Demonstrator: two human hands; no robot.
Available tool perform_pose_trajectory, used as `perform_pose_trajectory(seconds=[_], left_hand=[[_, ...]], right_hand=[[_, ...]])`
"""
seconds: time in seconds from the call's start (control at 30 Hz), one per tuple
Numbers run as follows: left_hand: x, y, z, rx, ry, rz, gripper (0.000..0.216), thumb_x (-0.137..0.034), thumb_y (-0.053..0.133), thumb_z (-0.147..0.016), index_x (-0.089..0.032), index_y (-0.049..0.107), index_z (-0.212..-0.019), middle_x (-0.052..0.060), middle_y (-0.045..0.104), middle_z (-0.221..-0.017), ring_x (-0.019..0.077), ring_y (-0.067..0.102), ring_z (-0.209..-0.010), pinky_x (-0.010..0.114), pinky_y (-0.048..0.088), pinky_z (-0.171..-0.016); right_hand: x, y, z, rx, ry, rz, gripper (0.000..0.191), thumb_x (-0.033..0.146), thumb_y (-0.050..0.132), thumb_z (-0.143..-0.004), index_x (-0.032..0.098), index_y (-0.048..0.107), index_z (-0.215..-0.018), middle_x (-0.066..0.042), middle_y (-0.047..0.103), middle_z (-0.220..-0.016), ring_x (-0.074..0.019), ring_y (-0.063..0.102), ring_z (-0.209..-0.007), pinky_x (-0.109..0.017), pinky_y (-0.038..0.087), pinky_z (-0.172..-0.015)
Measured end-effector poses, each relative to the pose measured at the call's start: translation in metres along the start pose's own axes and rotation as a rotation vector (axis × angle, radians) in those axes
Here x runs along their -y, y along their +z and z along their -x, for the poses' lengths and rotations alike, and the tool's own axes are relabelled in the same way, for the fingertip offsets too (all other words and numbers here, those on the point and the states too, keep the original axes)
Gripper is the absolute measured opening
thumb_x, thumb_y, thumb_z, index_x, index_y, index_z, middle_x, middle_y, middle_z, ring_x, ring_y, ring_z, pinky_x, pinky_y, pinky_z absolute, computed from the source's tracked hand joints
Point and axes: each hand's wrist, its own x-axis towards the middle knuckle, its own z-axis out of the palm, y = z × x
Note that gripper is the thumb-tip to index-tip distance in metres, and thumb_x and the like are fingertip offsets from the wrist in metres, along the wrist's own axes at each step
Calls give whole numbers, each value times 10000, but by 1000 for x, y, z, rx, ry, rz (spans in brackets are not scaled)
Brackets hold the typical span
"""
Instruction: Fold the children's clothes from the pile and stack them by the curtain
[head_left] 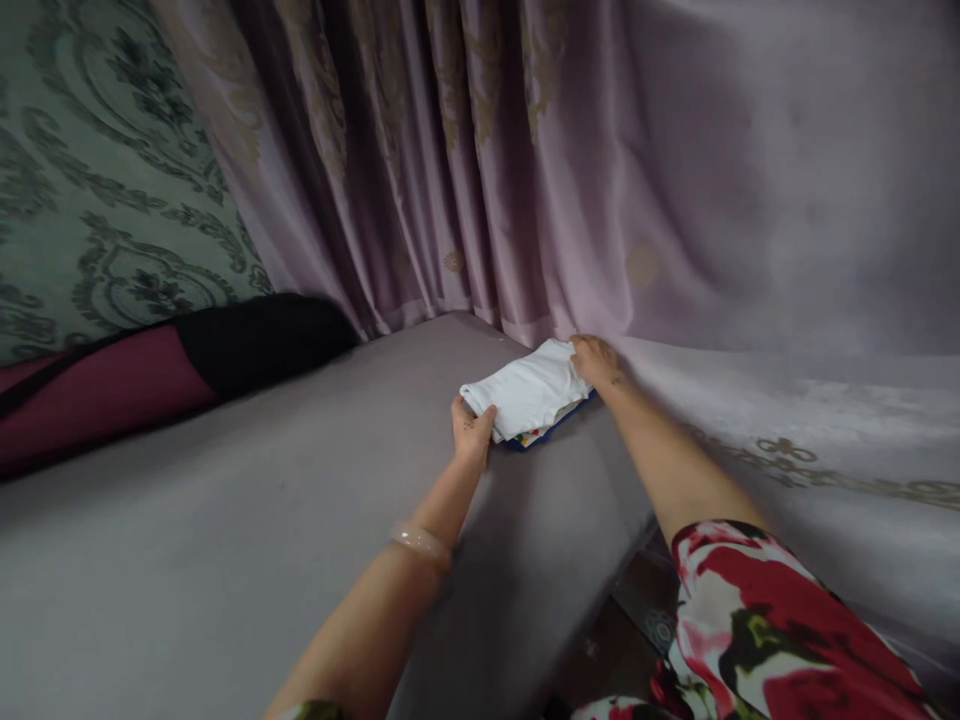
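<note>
A folded white cloth [525,390] lies on a small stack of folded clothes, with a blue and coloured piece [551,428] showing under it, at the far edge of a grey bed [225,520]. My left hand [471,432] grips the near left corner of the white cloth, thumb on top. My right hand [595,362] rests on the cloth's far right edge, fingers curled onto it. A pale bangle [420,543] is on my left wrist.
Mauve curtains [600,170] hang behind the bed and drape down its right side. A maroon and black bolster [150,375] lies at the back left under green patterned wallpaper [97,170]. A dark patterned floor [637,620] shows beside the bed.
</note>
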Motion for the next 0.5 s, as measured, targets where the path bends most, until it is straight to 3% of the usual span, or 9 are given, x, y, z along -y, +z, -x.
perform_pose_trajectory(seconds=[0.1, 0.3, 0.4, 0.5], left_hand=[[4, -6, 3, 39, 62, -128, 710, -196, 713, -777, -200, 336, -1378, 2, 605, -855, 121, 629, -709, 218, 517, -635], [-2, -17, 14, 104, -48, -185, 682, -231, 685, -831, -81, 310, -1380, 17, 588, -776, 112, 598, -627, 226, 521, -588], [-7, -25, 22, 148, -94, -211, 642, -216, 625, -876, -74, 277, -1397, 5, 581, -748, 98, 590, -589, 211, 509, -574], [-14, -42, 30, 202, -121, -252, 622, -195, 605, -880, -96, 273, -1396, -6, 571, -752, 97, 603, -590, 204, 503, -567]], right_hand=[[2, 10, 7, -40, 26, 47, 386, 170, 410, -908, 125, 550, -1265, -179, 600, -1220, -283, 521, -1152, -372, 384, -948], [23, 11, 15, -74, 42, 9, 391, 176, 344, -923, 99, 563, -1237, -207, 593, -1214, -302, 502, -1156, -412, 338, -973], [45, 10, 17, 8, -24, -108, 440, 320, 275, -979, 144, 533, -1290, -176, 553, -1301, -305, 463, -1217, -450, 336, -1006], [62, 16, 21, 83, -40, -195, 583, 518, 174, -982, 207, 455, -1386, -143, 400, -1469, -366, 303, -1349, -606, 250, -1048]])
